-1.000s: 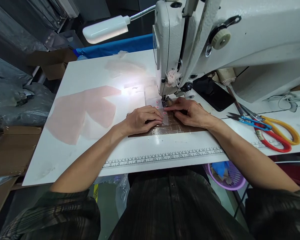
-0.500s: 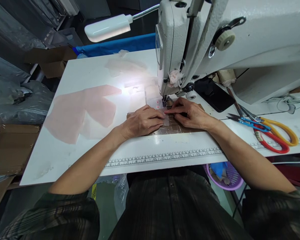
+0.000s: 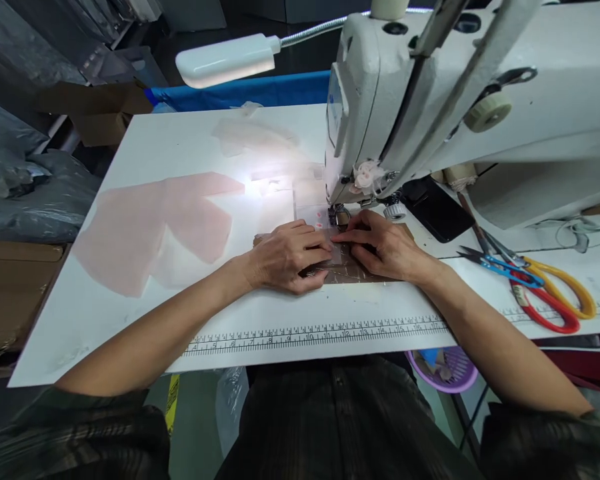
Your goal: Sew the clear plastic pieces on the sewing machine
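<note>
Head view: from here, the left hand (image 3: 293,258) and right hand (image 3: 384,247) lie almost fingertip to fingertip on a sheer cloth (image 3: 308,213) by the sewing machine's foot (image 3: 342,217), a brown sheet (image 3: 359,272) underneath; whether either pinches it, I can't tell.

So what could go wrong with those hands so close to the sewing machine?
A fingertip could get pricked: the right hand has its fingers right by the presser foot. The see-through piece with pink marks looks thin, so it might pucker or slip. The blue snips lie near the right forearm, which might brush the blades.
</note>
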`<action>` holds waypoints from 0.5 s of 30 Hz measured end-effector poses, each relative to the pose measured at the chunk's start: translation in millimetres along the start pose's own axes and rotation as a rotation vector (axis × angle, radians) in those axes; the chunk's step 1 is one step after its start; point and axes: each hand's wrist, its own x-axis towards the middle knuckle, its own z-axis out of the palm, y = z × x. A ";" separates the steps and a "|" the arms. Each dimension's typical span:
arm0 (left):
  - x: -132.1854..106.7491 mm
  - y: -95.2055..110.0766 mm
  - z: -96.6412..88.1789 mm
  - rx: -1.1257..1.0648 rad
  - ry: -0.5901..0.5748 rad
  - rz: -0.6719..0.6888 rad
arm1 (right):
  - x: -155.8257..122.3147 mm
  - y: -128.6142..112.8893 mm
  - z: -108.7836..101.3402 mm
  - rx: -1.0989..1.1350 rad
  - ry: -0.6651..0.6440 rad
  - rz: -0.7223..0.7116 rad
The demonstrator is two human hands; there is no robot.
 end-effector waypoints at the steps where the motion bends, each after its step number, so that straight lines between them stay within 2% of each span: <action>1: -0.7 -0.9 0.3 0.005 -0.001 -0.011 | -0.1 0.1 0.7 -0.024 -0.005 0.006; 6: -3.5 -3.1 0.6 0.051 -0.022 -0.050 | -0.4 0.7 2.1 -0.090 0.001 -0.008; 11: -3.2 -3.2 -1.1 0.091 -0.042 -0.085 | 0.2 0.3 -0.4 -0.012 0.056 -0.097; 15: -1.7 -2.8 -2.4 0.113 -0.063 -0.113 | 0.8 0.3 -1.1 0.019 0.062 -0.112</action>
